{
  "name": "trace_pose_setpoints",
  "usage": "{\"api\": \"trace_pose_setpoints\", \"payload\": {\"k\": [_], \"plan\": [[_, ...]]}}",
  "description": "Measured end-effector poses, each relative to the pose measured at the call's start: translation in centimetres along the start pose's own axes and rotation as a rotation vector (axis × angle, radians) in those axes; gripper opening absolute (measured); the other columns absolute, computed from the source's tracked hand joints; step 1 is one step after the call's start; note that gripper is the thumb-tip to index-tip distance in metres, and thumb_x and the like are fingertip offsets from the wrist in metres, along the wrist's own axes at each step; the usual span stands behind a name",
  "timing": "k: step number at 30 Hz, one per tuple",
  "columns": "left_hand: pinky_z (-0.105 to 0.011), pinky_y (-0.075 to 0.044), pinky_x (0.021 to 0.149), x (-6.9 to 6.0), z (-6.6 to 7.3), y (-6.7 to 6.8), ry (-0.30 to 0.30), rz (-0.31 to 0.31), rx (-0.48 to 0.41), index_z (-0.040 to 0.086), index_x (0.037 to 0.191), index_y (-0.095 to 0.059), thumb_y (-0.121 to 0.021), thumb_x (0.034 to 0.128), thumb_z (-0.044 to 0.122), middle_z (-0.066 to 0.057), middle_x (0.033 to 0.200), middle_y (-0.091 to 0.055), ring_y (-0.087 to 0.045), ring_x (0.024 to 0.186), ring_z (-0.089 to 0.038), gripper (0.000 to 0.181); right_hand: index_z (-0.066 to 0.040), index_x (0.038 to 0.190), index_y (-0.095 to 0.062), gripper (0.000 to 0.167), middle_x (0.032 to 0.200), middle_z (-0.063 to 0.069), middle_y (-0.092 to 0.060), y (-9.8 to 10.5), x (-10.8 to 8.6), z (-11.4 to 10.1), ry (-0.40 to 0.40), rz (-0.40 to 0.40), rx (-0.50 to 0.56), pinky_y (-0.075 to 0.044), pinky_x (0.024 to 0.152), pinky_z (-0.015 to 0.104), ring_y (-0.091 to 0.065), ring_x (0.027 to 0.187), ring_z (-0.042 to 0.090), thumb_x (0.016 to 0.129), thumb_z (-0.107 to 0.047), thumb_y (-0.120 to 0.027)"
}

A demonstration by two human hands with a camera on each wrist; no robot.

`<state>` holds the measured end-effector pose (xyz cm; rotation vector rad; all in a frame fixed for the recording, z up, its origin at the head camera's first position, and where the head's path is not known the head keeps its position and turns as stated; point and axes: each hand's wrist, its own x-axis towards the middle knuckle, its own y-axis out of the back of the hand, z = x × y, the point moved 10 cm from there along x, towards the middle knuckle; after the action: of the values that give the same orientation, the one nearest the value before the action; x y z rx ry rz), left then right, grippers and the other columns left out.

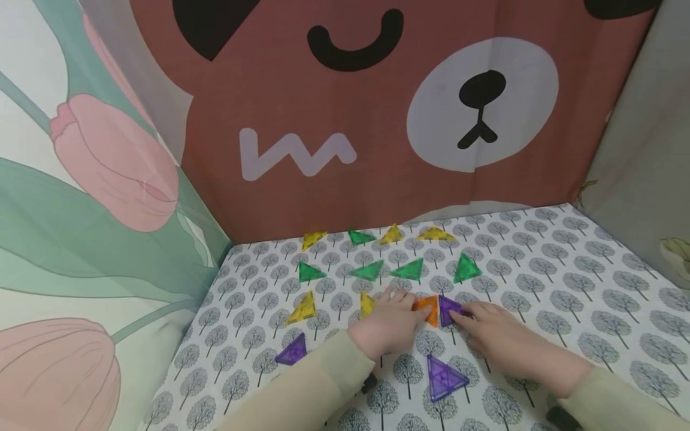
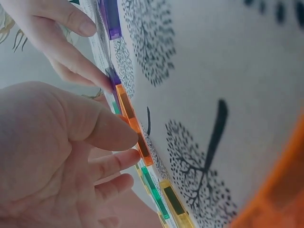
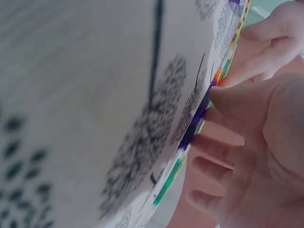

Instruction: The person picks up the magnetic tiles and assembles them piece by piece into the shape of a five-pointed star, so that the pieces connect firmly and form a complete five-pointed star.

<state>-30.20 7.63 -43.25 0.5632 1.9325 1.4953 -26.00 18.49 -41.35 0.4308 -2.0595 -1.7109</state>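
My left hand (image 1: 387, 323) holds an orange triangular tile (image 1: 429, 306), thumb on its near side. In the left wrist view the thumb presses the edge of the orange tile (image 2: 142, 146), with the fingers behind it. Close on the right, my right hand (image 1: 498, 338) pinches a purple triangular tile (image 1: 447, 306) by thumb and fingers. The purple tile (image 3: 190, 133) lies along the cloth in the right wrist view. Orange and purple edges stand side by side, seeming to meet. A yellow triangular tile (image 1: 366, 302) is partly hidden behind the left hand.
Green tiles (image 1: 368, 270) and yellow tiles (image 1: 436, 234) lie in rows farther back. Purple tiles (image 1: 446, 378) lie nearer, one beside the left sleeve (image 1: 302, 383). A tree-patterned cloth (image 1: 544, 353) covers the surface, with a brown printed curtain (image 1: 377, 191) behind. Blurred orange (image 2: 280, 190) fills a left wrist corner.
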Motion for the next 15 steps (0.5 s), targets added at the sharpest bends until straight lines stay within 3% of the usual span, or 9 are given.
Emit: {"api": "trace_pose_setpoints", "payload": {"k": [4, 8, 12, 15], "plan": [[-0.049, -0.010, 0.119, 0.2, 0.0, -0.1, 0.007, 0.000, 0.004, 0.036, 0.154, -0.032, -0.052, 0.1006, 0.027, 0.003, 0.151, -0.036, -0.026, 0.143, -0.020, 0.057, -0.005, 0.140, -0.055, 0.053, 0.137, 0.020, -0.051, -0.2, 0.3, -0.5, 0.018, -0.005, -0.016, -0.034, 0.105, 0.062, -0.045, 0.127, 0.041, 0.092, -0.022, -0.069], [-0.049, -0.010, 0.119, 0.3, 0.1, -0.1, 0.009, -0.013, -0.013, 0.035, 0.154, -0.031, -0.056, 0.0981, 0.023, 0.002, 0.151, -0.036, -0.025, 0.144, -0.020, 0.062, -0.008, 0.140, -0.055, 0.050, 0.139, 0.019, -0.051, -0.2, -0.3, -1.6, 0.006, -0.062, -0.045, -0.032, 0.105, 0.065, -0.044, 0.130, 0.041, 0.093, -0.021, -0.067], [-0.050, -0.009, 0.119, 0.2, 0.2, -0.1, 0.013, -0.022, -0.032, 0.036, 0.154, -0.031, -0.058, 0.0968, 0.022, 0.002, 0.152, -0.035, -0.024, 0.144, -0.019, 0.064, -0.017, 0.141, -0.056, 0.048, 0.140, 0.011, -0.053, -0.7, -2.1, -5.0, 0.123, -0.144, -0.014, -0.035, 0.103, 0.065, -0.046, 0.130, 0.038, 0.094, -0.020, -0.065], [-0.049, -0.010, 0.119, 0.1, 0.1, 0.0, 0.022, -0.019, -0.026, 0.036, 0.154, -0.032, -0.057, 0.0980, 0.024, 0.003, 0.151, -0.036, -0.025, 0.144, -0.019, 0.062, -0.020, 0.142, -0.055, 0.055, 0.140, 0.005, -0.055, -1.7, -3.6, -7.4, 0.239, -0.209, 0.025, -0.041, 0.097, 0.064, -0.050, 0.127, 0.034, 0.095, -0.048, -0.061]]}}
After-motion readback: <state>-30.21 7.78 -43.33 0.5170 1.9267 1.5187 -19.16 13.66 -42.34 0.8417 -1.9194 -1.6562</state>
